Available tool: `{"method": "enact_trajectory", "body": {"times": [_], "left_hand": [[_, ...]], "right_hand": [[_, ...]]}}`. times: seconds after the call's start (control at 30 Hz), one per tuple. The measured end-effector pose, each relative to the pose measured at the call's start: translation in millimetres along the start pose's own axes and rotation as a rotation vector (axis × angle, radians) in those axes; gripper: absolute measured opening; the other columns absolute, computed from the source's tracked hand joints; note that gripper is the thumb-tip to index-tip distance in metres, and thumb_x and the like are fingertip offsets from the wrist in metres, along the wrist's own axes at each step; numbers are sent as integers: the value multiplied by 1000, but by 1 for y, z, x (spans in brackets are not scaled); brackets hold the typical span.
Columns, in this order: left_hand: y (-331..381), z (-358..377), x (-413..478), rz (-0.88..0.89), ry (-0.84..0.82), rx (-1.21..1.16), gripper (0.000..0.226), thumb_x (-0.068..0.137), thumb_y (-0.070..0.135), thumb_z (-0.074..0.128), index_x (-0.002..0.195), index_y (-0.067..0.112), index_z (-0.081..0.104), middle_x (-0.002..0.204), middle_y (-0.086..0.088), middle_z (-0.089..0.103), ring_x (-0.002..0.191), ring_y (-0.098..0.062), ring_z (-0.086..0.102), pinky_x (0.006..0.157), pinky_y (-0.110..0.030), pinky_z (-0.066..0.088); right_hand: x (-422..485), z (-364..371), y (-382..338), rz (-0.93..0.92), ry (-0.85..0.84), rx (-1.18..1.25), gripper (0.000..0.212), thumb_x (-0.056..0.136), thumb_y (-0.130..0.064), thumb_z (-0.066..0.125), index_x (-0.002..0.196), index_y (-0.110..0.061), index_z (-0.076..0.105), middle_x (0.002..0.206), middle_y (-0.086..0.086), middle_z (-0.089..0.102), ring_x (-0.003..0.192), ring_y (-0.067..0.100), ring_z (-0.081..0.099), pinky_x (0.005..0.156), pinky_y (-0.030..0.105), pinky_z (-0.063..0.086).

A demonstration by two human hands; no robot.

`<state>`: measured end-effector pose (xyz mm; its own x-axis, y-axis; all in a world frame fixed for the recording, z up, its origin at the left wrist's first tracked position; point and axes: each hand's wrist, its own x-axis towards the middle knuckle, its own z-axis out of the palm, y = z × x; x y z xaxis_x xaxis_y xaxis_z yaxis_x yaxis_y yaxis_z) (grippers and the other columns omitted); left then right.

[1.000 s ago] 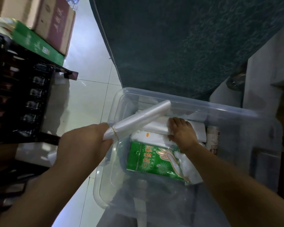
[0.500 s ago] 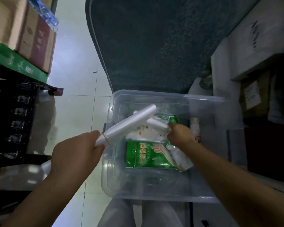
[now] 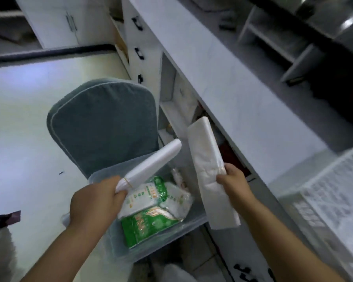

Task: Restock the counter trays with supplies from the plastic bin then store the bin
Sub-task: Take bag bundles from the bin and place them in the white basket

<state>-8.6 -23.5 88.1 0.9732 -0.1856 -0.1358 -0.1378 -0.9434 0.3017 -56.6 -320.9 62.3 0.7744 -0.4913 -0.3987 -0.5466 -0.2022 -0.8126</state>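
Note:
A clear plastic bin [image 3: 194,220] sits low in front of me on a grey-green chair [image 3: 104,123]. Inside lie green-and-white packets [image 3: 149,218] and other white wrapped supplies. My left hand [image 3: 96,202] grips a rolled bundle of white plastic bags [image 3: 153,161] tied with a rubber band, held over the bin's left rim. My right hand [image 3: 232,182] holds a flat folded stack of white bags [image 3: 208,165] upright, lifted clear of the bin, next to the counter's edge. A white lattice tray [image 3: 324,190] stands on the counter at the right.
A long pale counter [image 3: 222,78] runs diagonally from top centre to the right. Open shelves and drawers with black handles [image 3: 140,53] sit under it. A white shelf unit [image 3: 277,37] stands at the counter's far side. Tiled floor [image 3: 29,119] spreads to the left.
My right hand has pulled a flat stack of white bags out of the bin and raised it. My view has swung up and right, bringing the counter and tray in. The left hand keeps its roll.

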Motion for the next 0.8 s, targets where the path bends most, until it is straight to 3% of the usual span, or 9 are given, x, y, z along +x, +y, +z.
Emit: {"method": "enact_trajectory", "body": {"times": [0.17,0.23,0.33,0.43,0.6,0.7,0.8], "left_hand": [[92,-26,9,249,132,-89,27,84,34,53,63,19,46,49,2,47,45,-16,44,44,-24,30],[133,-30,6,336,133,-132,26,84,35,55,65,18,49,49,2,49,45,-15,45,44,-24,30],[198,-28,-4,437,85,-224,17,83,36,56,71,23,57,54,2,56,51,-17,52,49,-28,42],[266,-19,-16,523,40,-233,16,82,39,54,74,26,57,59,3,59,57,-20,56,55,-30,48],[385,13,-34,652,-108,-241,19,80,36,51,66,24,53,63,4,59,60,-17,57,49,-26,36],[443,39,-42,700,-189,-232,22,81,36,48,64,23,53,62,5,58,55,-10,53,45,-24,33],[483,69,-46,692,-183,-204,20,82,34,47,67,22,52,67,6,58,59,-15,54,46,-25,32]], "right_hand": [[-53,-93,-25,-43,271,206,24,72,2,52,82,-18,62,76,1,67,64,14,63,42,15,45],[-73,-130,-22,-40,330,295,24,71,0,51,82,-17,64,77,3,70,68,20,67,48,23,50],[-94,-184,-8,-30,398,450,27,67,0,49,81,-15,67,77,8,73,68,25,70,59,36,58],[-107,-238,15,-17,469,554,24,67,-2,50,80,-14,66,71,8,72,59,24,67,54,35,57],[-117,-321,64,-21,620,538,14,77,-18,67,90,-18,63,79,5,74,68,22,71,54,32,55],[-116,-357,93,-12,716,509,12,78,-14,69,87,-15,61,77,5,71,58,13,69,44,22,50],[-113,-378,117,29,725,490,15,78,-14,67,91,-15,59,84,6,70,66,17,69,47,23,49]]}}
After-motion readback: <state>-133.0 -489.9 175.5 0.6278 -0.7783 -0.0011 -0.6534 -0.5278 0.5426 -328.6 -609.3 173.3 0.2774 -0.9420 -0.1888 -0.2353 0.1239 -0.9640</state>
